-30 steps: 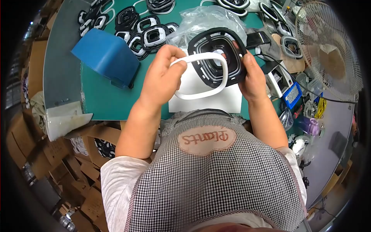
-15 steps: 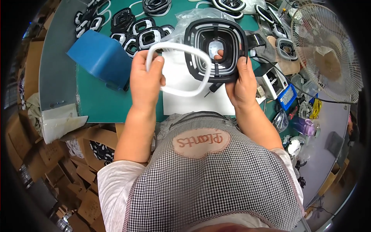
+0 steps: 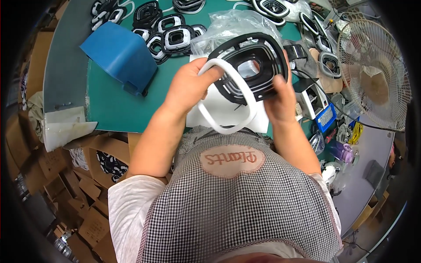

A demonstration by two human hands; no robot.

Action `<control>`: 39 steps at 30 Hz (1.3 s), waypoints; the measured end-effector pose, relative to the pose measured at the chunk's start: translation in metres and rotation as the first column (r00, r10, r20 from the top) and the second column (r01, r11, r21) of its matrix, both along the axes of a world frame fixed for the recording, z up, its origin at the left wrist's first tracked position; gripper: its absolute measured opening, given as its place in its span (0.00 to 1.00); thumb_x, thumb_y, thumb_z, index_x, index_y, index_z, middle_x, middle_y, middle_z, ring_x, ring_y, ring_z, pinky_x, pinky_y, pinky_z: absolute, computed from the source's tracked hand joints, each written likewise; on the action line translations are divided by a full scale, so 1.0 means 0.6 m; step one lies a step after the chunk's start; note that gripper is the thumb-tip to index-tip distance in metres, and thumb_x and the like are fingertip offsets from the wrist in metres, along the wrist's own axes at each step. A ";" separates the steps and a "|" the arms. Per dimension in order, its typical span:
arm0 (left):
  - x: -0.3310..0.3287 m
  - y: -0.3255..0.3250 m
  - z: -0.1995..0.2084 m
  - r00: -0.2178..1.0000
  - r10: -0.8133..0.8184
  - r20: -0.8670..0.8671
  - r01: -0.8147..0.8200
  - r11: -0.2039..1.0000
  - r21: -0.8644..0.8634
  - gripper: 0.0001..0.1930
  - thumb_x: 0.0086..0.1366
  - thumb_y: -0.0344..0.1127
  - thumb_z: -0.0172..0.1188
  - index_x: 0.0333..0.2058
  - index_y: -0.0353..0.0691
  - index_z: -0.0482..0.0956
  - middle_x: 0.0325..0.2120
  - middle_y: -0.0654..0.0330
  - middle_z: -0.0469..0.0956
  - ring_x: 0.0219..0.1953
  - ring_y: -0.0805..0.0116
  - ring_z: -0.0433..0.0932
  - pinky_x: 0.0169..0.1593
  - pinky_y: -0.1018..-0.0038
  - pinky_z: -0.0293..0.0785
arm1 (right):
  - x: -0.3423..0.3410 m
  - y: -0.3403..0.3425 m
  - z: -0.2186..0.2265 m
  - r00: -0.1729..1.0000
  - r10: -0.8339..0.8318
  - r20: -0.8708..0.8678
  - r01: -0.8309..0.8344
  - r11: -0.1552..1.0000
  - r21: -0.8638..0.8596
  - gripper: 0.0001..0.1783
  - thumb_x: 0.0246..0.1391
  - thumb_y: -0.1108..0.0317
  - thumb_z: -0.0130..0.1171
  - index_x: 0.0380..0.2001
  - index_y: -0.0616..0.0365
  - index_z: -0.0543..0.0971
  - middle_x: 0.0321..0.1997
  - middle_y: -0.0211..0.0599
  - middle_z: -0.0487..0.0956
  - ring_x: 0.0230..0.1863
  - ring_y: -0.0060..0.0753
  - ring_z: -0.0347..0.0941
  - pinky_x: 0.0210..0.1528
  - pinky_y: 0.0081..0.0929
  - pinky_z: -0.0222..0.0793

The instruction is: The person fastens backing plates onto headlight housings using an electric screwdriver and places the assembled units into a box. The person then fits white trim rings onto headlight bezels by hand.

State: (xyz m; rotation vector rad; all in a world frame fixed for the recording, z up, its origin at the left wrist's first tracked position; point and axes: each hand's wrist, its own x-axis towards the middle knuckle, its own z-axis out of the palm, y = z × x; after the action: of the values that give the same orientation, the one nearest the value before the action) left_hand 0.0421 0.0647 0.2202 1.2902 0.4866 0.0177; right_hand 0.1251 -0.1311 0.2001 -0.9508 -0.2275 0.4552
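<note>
My left hand (image 3: 188, 85) is closed on a white rounded-square ring (image 3: 251, 98), pinching its upper left part between thumb and fingers. The ring hangs tilted and overlaps the lower left of a black rounded-square frame (image 3: 277, 52). That frame has stepped inner rims and an opening in its middle. My right hand (image 3: 280, 96) grips the frame's right side, thumb on the front and fingers partly hidden behind. Both pieces are held above a white sheet (image 3: 261, 118) on the green table mat (image 3: 114, 105).
A blue bin (image 3: 118, 55) stands on the left. Several similar black-and-white frames (image 3: 177, 38) lie at the back beside a clear plastic bag (image 3: 232, 26). On the right are a wire-cage fan (image 3: 372, 74), a black cable, and a blue-edged tray (image 3: 326, 118). Cardboard boxes (image 3: 94, 225) crowd the lower left.
My left hand has moved right with the white ring, which now overlaps the black frame more. The frame has tilted in my right hand. The whole view has shifted slightly.
</note>
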 end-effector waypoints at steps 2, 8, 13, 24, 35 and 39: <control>-0.006 0.017 0.017 0.981 -0.156 -0.115 0.170 0.979 0.117 0.12 0.61 0.39 0.61 0.40 0.38 0.81 0.25 0.69 0.76 0.19 0.85 0.64 0.21 0.83 0.61 | 0.046 -0.023 0.001 0.999 0.029 0.040 -0.027 0.997 -0.066 0.43 0.58 0.57 0.54 0.69 0.61 0.47 0.63 0.50 0.65 0.59 0.40 0.69 0.59 0.31 0.67; -0.002 0.001 0.042 0.959 -0.227 -0.167 0.270 0.912 0.309 0.14 0.62 0.36 0.62 0.44 0.34 0.79 0.32 0.64 0.80 0.34 0.78 0.74 0.39 0.80 0.71 | 0.075 -0.031 0.049 0.847 0.504 -0.169 -0.532 0.805 -0.262 0.30 0.61 0.56 0.55 0.60 0.65 0.66 0.49 0.44 0.78 0.49 0.32 0.76 0.52 0.25 0.72; -0.008 -0.005 0.032 0.985 0.059 0.165 -0.091 0.977 0.194 0.16 0.69 0.39 0.54 0.48 0.33 0.68 0.24 0.65 0.72 0.24 0.79 0.71 0.28 0.81 0.70 | 0.052 -0.009 0.026 0.918 0.360 -0.168 -0.370 0.929 -0.028 0.30 0.66 0.52 0.46 0.60 0.66 0.62 0.51 0.52 0.77 0.49 0.39 0.78 0.50 0.34 0.76; 0.018 -0.034 0.037 0.976 0.151 0.158 -0.184 0.957 0.224 0.12 0.72 0.40 0.48 0.38 0.36 0.67 0.19 0.67 0.66 0.15 0.82 0.64 0.16 0.81 0.62 | 0.009 0.007 0.025 0.948 0.309 -0.072 -0.316 0.941 -0.119 0.44 0.64 0.36 0.24 0.62 0.70 0.58 0.52 0.60 0.75 0.53 0.50 0.74 0.56 0.41 0.73; 0.022 -0.041 0.014 0.961 0.227 0.161 -0.256 0.948 0.188 0.10 0.71 0.39 0.50 0.37 0.36 0.68 0.19 0.68 0.67 0.16 0.84 0.62 0.19 0.83 0.59 | 0.003 0.006 0.019 0.976 0.214 0.037 -0.210 0.973 -0.097 0.42 0.65 0.37 0.30 0.55 0.71 0.66 0.47 0.46 0.78 0.48 0.35 0.78 0.49 0.27 0.76; 0.024 -0.038 -0.005 0.947 0.259 0.193 -0.304 0.916 0.261 0.11 0.71 0.38 0.51 0.34 0.36 0.69 0.19 0.67 0.69 0.16 0.82 0.62 0.19 0.79 0.61 | 0.015 -0.002 0.010 0.951 0.282 0.127 -0.280 0.959 -0.040 0.35 0.65 0.43 0.42 0.55 0.70 0.67 0.47 0.44 0.79 0.47 0.33 0.77 0.49 0.26 0.74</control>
State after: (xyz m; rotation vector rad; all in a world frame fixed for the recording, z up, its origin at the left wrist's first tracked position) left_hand 0.0566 0.0418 0.2174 1.4795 0.5470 0.4433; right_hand 0.1340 -0.1322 0.2060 -0.9743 -0.4833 0.6581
